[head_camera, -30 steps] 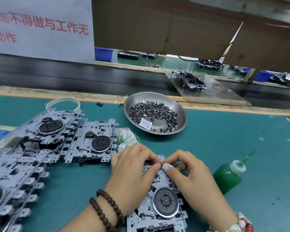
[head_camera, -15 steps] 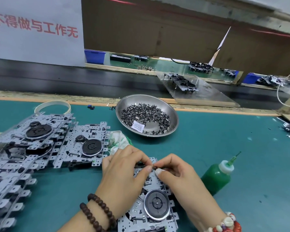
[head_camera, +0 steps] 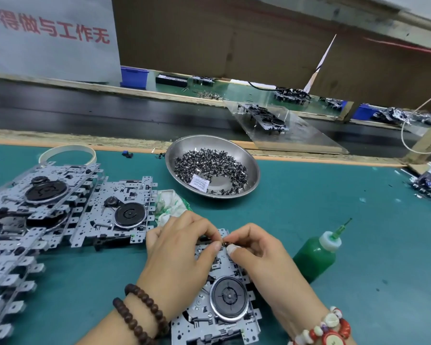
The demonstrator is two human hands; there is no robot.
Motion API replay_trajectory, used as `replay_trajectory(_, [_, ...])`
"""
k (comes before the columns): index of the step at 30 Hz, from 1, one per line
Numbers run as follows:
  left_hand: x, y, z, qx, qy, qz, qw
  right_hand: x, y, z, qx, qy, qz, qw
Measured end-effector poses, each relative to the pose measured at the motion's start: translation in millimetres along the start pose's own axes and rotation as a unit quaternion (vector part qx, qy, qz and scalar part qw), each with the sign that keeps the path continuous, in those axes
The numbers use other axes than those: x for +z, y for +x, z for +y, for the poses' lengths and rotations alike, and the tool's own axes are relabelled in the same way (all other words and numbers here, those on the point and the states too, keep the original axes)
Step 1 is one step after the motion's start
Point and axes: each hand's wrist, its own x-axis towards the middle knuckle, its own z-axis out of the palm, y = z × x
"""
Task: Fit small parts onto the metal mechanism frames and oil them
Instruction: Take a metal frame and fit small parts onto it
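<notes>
A grey metal mechanism frame with a round black wheel (head_camera: 224,298) lies on the green-topped bench (head_camera: 358,245) at its near edge, middle; the left hand (head_camera: 182,255) and right hand (head_camera: 261,255) rest on the frame's far end, fingertips meeting over a tiny dark part (head_camera: 226,243); just right of the frame lies a green plastic oil bottle with a white cap (head_camera: 315,256), nozzle towards the far right; left of the hands sits a second flat metal frame (head_camera: 117,212), with a crumpled white and green cloth (head_camera: 171,204) beside it; further left, a stack of metal frames (head_camera: 23,212) runs along the left edge; behind it lies a pale ring of tape (head_camera: 67,153); a round steel dish (head_camera: 249,168) holding small dark parts (head_camera: 209,168) stands by the far edge, centre; beyond that edge runs a dark conveyor belt (head_camera: 110,113).
</notes>
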Motion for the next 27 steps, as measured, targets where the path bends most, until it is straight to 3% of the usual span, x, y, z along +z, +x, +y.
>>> replay_trajectory(10, [-4, -4, 7, 0.030, 0.011, 0.000, 0.999, 4, -1, -1, 0.002, -0.009, 0.016, 1.000])
replay_trajectory(20, [-16, -6, 15, 0.155, 0.155, 0.024, 0.975, 3, 1, 1, 0.022, -0.007, 0.020, 1.000])
replay_trajectory(27, [-16, -7, 17, 0.156, 0.153, 0.012, 0.976, 2, 1, -1, 0.051, 0.000, 0.008, 0.999])
